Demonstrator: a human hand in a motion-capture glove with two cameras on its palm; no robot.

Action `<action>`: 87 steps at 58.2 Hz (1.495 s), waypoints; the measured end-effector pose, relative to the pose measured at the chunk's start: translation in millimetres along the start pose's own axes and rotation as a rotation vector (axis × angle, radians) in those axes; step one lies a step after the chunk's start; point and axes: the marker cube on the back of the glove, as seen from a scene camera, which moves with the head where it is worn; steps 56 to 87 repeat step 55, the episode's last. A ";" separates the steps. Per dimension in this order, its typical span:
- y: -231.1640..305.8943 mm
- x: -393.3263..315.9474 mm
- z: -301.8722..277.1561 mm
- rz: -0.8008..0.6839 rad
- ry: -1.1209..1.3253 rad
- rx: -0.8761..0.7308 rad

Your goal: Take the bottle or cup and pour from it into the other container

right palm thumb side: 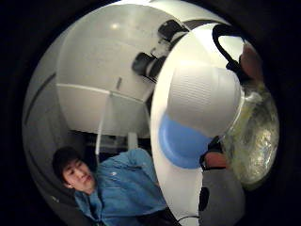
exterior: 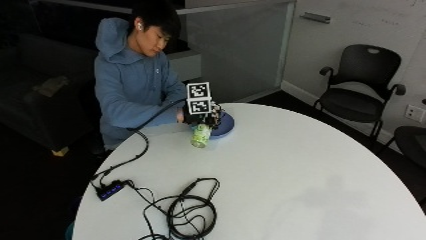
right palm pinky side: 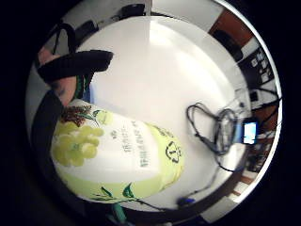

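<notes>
White table [exterior: 286,170]: right hand [exterior: 200,119] grips green-labelled, white-capped bottle [exterior: 200,135] upright.

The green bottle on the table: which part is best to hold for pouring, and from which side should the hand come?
Grip the green bottle around its labelled body, coming from the side, as the gloved right hand does now. It stands upright on the white table; its white cap is on, and a side grip leaves it free. The blue container sits just behind.
</notes>
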 end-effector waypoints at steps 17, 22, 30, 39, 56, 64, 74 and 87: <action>-18.2 -39.8 11.6 -0.026 0.640 -0.352; -30.3 -54.3 29.8 0.128 0.782 -0.359; -30.5 -70.7 47.8 -0.035 0.885 -0.486; -36.9 -81.7 62.7 0.029 0.874 -0.502; -31.4 -72.2 61.2 -0.074 0.905 -0.519; -31.4 -72.2 61.2 -0.074 0.905 -0.519; -31.4 -72.2 61.2 -0.074 0.905 -0.519; -31.4 -72.2 61.2 -0.074 0.905 -0.519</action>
